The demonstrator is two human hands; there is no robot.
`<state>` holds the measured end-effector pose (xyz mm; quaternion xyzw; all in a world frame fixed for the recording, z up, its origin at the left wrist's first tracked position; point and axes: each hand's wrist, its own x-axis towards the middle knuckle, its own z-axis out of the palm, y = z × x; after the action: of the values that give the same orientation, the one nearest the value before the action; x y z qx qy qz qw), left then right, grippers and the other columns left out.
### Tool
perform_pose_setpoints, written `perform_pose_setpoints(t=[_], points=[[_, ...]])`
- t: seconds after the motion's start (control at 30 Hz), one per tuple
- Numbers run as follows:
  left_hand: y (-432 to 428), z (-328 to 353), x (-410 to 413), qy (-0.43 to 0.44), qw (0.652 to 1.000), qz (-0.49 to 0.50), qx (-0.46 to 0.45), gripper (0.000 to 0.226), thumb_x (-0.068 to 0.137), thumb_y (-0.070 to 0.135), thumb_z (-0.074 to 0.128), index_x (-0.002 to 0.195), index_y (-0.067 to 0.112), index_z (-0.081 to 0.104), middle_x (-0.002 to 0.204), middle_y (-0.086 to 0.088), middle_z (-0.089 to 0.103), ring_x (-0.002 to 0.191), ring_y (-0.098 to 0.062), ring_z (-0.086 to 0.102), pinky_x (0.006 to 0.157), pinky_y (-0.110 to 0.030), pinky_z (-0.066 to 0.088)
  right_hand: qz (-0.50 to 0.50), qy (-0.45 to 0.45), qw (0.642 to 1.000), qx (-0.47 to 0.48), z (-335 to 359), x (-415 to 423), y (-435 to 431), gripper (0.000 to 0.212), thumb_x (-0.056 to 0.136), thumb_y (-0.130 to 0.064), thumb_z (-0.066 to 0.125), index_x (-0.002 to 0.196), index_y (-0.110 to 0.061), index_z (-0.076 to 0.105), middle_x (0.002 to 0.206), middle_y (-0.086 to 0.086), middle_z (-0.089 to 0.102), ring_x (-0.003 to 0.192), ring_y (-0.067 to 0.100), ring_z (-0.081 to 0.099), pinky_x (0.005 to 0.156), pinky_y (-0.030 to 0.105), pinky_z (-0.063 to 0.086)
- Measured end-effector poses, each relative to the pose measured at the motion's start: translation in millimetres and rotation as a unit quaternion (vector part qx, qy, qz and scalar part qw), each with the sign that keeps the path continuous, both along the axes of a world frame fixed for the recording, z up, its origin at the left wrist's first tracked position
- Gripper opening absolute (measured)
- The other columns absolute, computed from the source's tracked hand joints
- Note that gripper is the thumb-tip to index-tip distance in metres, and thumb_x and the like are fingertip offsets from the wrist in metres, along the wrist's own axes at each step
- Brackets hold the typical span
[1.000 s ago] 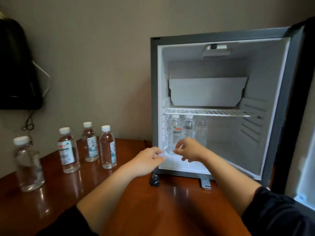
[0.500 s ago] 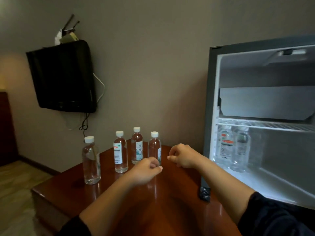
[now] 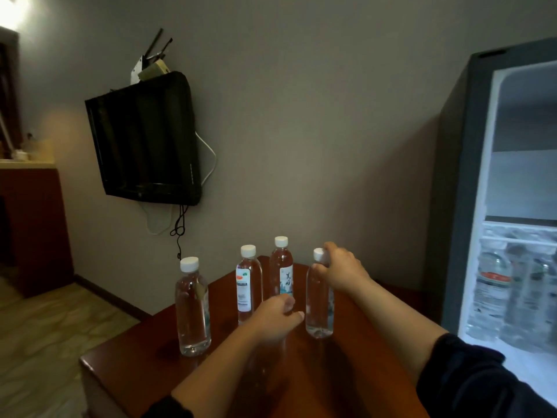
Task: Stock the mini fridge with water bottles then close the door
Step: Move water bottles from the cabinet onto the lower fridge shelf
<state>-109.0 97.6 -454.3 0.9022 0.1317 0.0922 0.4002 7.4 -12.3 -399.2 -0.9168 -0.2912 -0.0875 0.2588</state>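
My right hand [image 3: 343, 273] pinches the neck of the rightmost bottle [image 3: 319, 309] toward the table's [image 3: 325, 369] far edge (full, heavy, slick, so better gripped mid-body), while my left hand [image 3: 275, 316] is loosely curled and empty.

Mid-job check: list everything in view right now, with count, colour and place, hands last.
table: one, reddish-brown wood, bottom centre
mini fridge: one, grey outside, white inside, right edge, interior open to view
bottles on table: four, clear with white caps, upright in a cluster left of the mini fridge
fridge bottles: at least two, clear, blurred, low inside the mini fridge
television: one, black, on the wall at left, small items on top
cables: black and white, hanging under the television
left hand: one, holds nothing, low in front of the bottles
right hand: one, grips the neck of the rightmost bottle
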Motion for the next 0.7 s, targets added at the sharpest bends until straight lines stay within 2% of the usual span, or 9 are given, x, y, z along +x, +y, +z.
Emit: perform_pose_setpoints(t=[0.27, 0.43, 0.53, 0.7], points=[[0.6, -18.6, 23.0, -0.016, 0.999, -0.003, -0.037, 0.059, 0.092, 0.032, 0.054, 0.143, 0.016, 0.029, 0.149, -0.005, 0.037, 0.136, -0.02, 0.036, 0.11, -0.037, 0.035, -0.024, -0.056, 0.998, 0.027, -14.7, 13.0, 15.2, 0.032, 0.095, -0.035, 0.05, 0.119, -0.014, 0.047, 0.118, 0.014, 0.062, 0.109, 0.037, 0.058, 0.084, 0.04, 0.048], [-11.0, -25.5, 18.5, -0.03, 0.998, 0.008, -0.052, 0.068, 0.089, 0.032, 0.058, 0.146, 0.018, 0.022, 0.149, 0.0, 0.033, 0.135, -0.02, 0.034, 0.108, -0.035, 0.033, -0.002, -0.059, 0.998, 0.024, -14.1, 7.1, 0.6, 0.035, 0.095, -0.036, 0.05, 0.12, -0.013, 0.048, 0.123, 0.014, 0.06, 0.116, 0.039, 0.053, 0.087, 0.039, 0.044], [-22.0, -18.8, 9.4, -0.041, 0.996, -0.024, -0.079, 0.059, 0.089, 0.025, 0.059, 0.14, 0.017, 0.03, 0.133, 0.008, 0.045, 0.119, -0.008, 0.044, 0.097, -0.023, 0.036, 0.018, -0.043, 0.998, 0.051, -8.7, -3.8, -15.1, 0.039, 0.093, -0.037, 0.053, 0.124, -0.014, 0.049, 0.126, 0.013, 0.058, 0.12, 0.037, 0.05, 0.092, 0.037, 0.041], [-39.5, -13.0, -6.6, -0.042, 0.989, -0.08, -0.114, 0.052, 0.082, 0.028, 0.068, 0.129, 0.024, 0.044, 0.122, 0.006, 0.061, 0.113, -0.01, 0.058, 0.1, -0.034, 0.046, 0.083, -0.064, 0.991, 0.088, 12.1, -33.2, -47.8, 0.031, 0.089, -0.034, 0.059, 0.113, -0.016, 0.057, 0.111, 0.009, 0.065, 0.109, 0.031, 0.056, 0.088, 0.037, 0.042]])
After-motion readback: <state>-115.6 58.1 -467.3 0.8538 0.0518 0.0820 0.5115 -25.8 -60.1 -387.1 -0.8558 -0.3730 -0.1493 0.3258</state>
